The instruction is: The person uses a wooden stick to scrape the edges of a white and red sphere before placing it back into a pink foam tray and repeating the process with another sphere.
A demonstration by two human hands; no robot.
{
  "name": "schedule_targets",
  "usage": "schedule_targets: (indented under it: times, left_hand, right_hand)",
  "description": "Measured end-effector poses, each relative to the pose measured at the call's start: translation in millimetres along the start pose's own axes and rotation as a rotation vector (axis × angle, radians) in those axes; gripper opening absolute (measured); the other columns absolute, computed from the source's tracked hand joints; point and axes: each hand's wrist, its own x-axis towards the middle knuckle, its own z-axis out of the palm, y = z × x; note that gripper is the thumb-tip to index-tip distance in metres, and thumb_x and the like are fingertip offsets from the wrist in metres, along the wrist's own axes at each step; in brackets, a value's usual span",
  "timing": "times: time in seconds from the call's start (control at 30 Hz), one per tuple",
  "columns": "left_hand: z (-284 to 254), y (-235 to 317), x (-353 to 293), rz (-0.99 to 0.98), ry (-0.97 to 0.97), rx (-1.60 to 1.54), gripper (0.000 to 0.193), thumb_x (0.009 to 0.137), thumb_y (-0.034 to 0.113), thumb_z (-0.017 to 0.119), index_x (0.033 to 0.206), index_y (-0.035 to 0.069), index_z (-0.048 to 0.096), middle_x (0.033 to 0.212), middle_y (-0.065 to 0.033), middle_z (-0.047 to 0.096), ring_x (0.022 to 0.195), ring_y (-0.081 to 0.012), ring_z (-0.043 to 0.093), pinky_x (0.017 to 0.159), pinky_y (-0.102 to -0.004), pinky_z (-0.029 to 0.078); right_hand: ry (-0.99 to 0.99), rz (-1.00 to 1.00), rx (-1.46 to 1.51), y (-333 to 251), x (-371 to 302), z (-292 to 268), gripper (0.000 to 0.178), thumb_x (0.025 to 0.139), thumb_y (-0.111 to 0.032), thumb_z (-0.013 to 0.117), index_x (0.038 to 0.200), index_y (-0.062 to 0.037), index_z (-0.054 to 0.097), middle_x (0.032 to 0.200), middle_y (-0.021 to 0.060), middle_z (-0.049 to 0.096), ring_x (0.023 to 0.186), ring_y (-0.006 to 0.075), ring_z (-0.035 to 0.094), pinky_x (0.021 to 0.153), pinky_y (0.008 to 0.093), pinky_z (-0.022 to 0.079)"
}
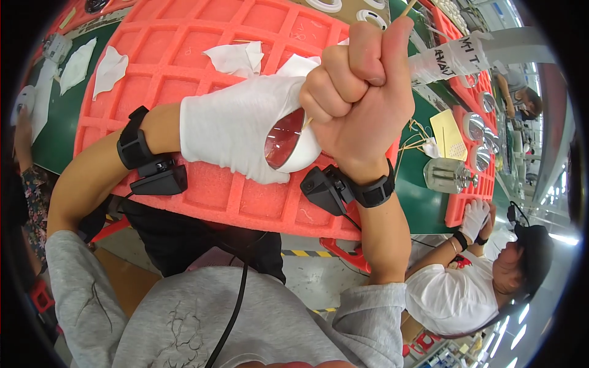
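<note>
My left hand (pixel 230 130), in a white glove, is closed around a round lens (pixel 284 142) with a glossy reddish face, tilted toward me. White material, cloth or rim, shows along the lens's lower right side. Its fingertips are hidden behind the lens and my other hand. Right beside the lens, my bare right hand (pixel 362 92) is a fist around a thin wooden stick (pixel 409 8). One end of the stick pokes out above the thumb; a thin bit near the lens may be its other end. Both hands are over a red foam tray (pixel 245 214) with square pockets.
White cloths (pixel 236 59) lie on the tray. To the right, a glass bottle with a metal top (pixel 446 176), loose wooden sticks (pixel 412 136) and a yellow paper (pixel 448 135) rest on the green table. Beyond are more lenses (pixel 473 126) and a co-worker's gloved hand (pixel 474 219). A wrapped grey arm (pixel 454 58) reaches in.
</note>
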Motion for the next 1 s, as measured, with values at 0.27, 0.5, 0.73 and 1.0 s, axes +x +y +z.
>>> schedule_targets:
  times: [0.27,0.5,0.73,1.0]
  left_hand:
    - [-14.2,11.5,10.6,-0.259,-0.33,0.018,0.06,0.067,0.018,0.085,0.117,0.003,0.055,0.112,-0.0157,0.06,0.097,-0.0281,0.062,0.083,-0.0369,0.053]
    - [-9.0,9.0,-5.9,-0.075,-0.028,0.124,0.079,0.071,0.029,0.088,0.138,0.008,0.051,0.125,-0.0156,0.057,0.117,-0.0319,0.055,0.102,-0.0398,0.045]
    - [-16.9,51.9,-12.8,0.008,-0.07,0.576,0.081,0.069,0.033,0.089,0.139,0.011,0.055,0.133,-0.013,0.058,0.121,-0.0325,0.054,0.106,-0.0439,0.04]
    - [-19.8,41.8,-16.6,0.122,-0.025,0.609,0.08,0.069,0.032,0.088,0.142,0.018,0.058,0.141,-0.0084,0.058,0.129,-0.0303,0.052,0.111,-0.0449,0.034]
  right_hand:
    - [0.008,0.019,-0.283,2.0,4.0,20.9,0.053,0.11,-0.053,0.027,0.07,-0.018,0.031,0.054,-0.0072,0.016,0.043,0.0075,0.009,0.04,0.0271,0.01]
    - [0.204,-0.009,0.296,-3.1,6.5,-9.9,0.044,0.108,-0.044,0.041,0.074,-0.017,0.037,0.061,-0.0066,0.022,0.048,0.0071,0.019,0.042,0.0258,0.014]
    - [0.816,-0.005,-0.479,-130.3,-60.6,10.6,0.03,0.106,-0.028,0.046,0.079,-0.0146,0.042,0.064,-0.008,0.025,0.051,0.0067,0.022,0.044,0.0255,0.017]
    - [1.38,-0.177,-1.166,-326.5,-189.8,41.3,0.022,0.1,-0.021,0.048,0.086,-0.0066,0.058,0.06,-0.0067,0.037,0.044,0.006,0.026,0.039,0.0252,0.018]
